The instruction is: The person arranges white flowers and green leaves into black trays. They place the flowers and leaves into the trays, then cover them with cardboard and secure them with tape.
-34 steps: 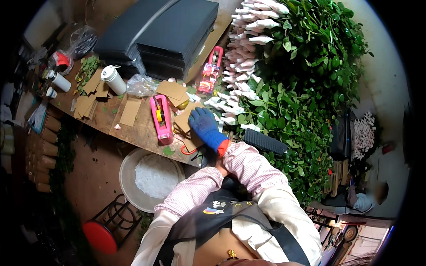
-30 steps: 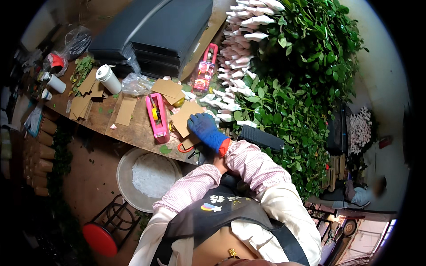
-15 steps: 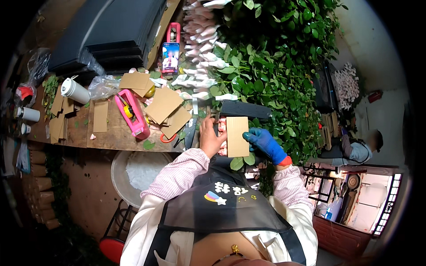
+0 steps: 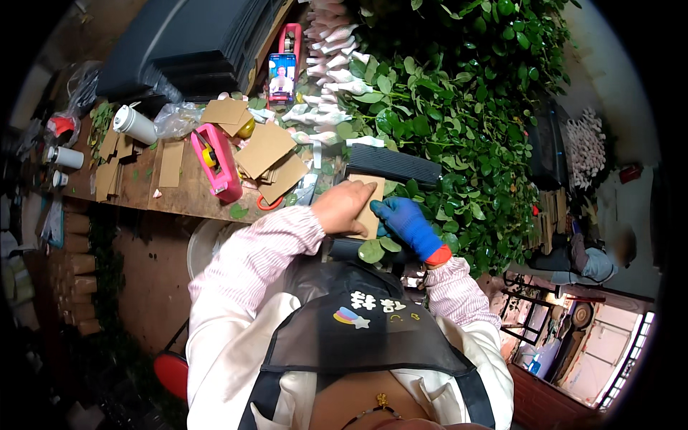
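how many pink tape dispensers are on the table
2: the near dispenser by the table's front edge, left of the loose cards; the far dispenser right of the dark stack, partly behind the phone. More could be hidden.

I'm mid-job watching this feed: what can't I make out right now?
Beneath the cardboard piece: head view, covered by it and the left hand.
Left hand's grip, pinching or only pressing: head view, hidden by its own back.
Pale tub: head view, mostly behind the left sleeve.
Black stack: head view, cut off by the top edge.
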### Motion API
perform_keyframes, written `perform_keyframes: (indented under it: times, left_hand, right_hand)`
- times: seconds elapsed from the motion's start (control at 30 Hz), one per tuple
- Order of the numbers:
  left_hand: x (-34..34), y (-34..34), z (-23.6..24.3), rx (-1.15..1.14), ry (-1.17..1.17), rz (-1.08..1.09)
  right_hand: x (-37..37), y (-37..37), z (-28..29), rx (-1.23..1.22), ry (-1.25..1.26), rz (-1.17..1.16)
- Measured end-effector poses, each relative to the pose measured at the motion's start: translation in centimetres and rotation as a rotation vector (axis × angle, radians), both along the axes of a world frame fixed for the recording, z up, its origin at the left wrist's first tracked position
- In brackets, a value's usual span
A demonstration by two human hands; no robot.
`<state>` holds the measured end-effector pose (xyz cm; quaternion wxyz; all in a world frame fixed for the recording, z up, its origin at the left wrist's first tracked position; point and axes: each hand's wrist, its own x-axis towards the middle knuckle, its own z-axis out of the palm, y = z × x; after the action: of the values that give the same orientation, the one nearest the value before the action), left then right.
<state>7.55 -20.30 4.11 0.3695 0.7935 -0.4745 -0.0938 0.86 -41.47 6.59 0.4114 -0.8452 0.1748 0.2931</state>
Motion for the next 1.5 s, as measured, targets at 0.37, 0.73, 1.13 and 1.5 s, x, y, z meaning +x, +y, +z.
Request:
perform_keyframes:
  times: [0.37,0.73,1.13,1.5]
  left_hand:
    - [0.7,-2.7,1.8,0.425,0.055,-0.018]
    - [1.4,-3.2,-1.1,0.482,-0.001,-0.026]
    - [1.1,-3.0,-0.1,0.394,0.007,-0.022]
    - [1.8,-3.1,0.6,0.484,0.059,-0.043]
  right_hand:
    - [-10.4,-5.7,-1.0,0.189,0.5,0.307]
    - [-7.2,-0.5,4.4,-0.187,-1.163,0.435]
    - [-4.7,1.6,9.0,-0.486,-0.82,0.699]
    - [-4.1,2.2,7.2,-0.49,-0.99,0.623]
